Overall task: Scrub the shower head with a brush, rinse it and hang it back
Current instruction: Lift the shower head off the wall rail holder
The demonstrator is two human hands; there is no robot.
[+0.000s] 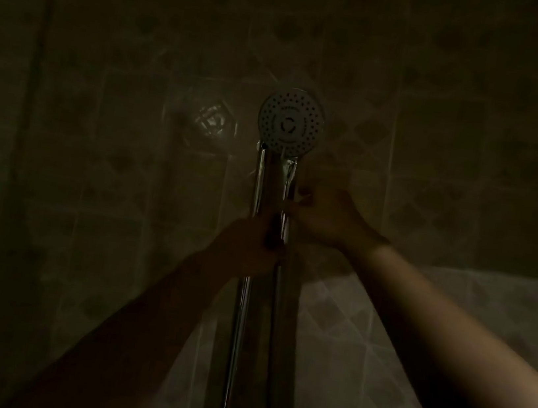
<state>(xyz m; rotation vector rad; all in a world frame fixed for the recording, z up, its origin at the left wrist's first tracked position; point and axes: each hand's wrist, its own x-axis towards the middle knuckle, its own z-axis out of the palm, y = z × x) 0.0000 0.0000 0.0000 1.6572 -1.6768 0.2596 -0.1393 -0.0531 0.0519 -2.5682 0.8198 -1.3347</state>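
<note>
The round chrome shower head faces me at the top of a vertical chrome rail on the tiled wall. Its handle runs down beside the rail. My left hand is wrapped around the rail and the lower end of the handle. My right hand reaches in from the right and closes its fingers on the handle near the holder. The hose hangs down beside the rail. The light is very dim. No brush is in view.
Patterned wall tiles surround the rail on all sides. A brighter patch of tiled wall shows at the lower right. A faint glint lies on the tile left of the shower head.
</note>
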